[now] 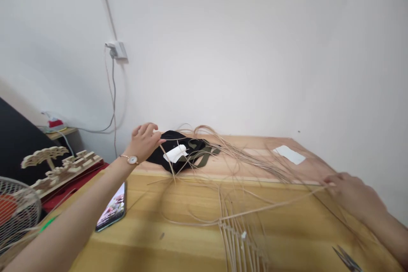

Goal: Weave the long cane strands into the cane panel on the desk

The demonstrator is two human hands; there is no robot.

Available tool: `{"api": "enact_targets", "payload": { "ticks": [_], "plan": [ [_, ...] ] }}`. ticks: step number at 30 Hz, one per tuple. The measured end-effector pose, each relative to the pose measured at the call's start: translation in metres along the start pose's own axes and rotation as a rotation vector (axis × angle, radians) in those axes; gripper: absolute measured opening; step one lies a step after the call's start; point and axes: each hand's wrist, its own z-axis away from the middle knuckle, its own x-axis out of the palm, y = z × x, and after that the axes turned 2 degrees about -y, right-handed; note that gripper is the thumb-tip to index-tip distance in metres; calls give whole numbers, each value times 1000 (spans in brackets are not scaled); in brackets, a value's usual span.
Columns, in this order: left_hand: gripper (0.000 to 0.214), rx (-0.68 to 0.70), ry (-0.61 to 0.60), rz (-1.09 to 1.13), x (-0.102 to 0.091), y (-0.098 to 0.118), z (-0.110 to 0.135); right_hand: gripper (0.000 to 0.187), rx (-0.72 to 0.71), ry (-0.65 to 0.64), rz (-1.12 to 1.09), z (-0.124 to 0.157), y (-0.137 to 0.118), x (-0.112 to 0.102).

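Thin tan rattan strands (242, 161) spread in loops across a wooden table (178, 238). A woven start of parallel strands (242, 238) lies at the near middle. My left hand (145, 140), with a wristwatch, is raised at the far left of the table and pinches a strand near a black and olive cloth bundle (188, 151). My right hand (349, 191) is stretched out at the right edge, fingers closed on the far end of a long strand that runs back to the woven piece.
A phone (111, 210) with a lit screen lies at the table's left edge. Scissors (347, 259) sit at the near right. A white paper (290, 154) lies far right. A wooden model (60, 165) and a fan (15, 212) stand at the left, and a wall socket (117, 50) with cables.
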Motion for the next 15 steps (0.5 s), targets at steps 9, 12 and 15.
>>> {"api": "enact_targets", "payload": {
  "ticks": [9, 12, 15],
  "plan": [
    [15, -17, -435, 198, 62, 61, 57, 40, 116, -195, 51, 11, -17, -33],
    [23, 64, -616, 484, 59, 109, 93, 36, -48, 65, 140, 12, -34, -25],
    [30, 82, -716, 712, 46, 159, 120, 33, -144, 301, 177, 9, -55, -17]
  ]
}}
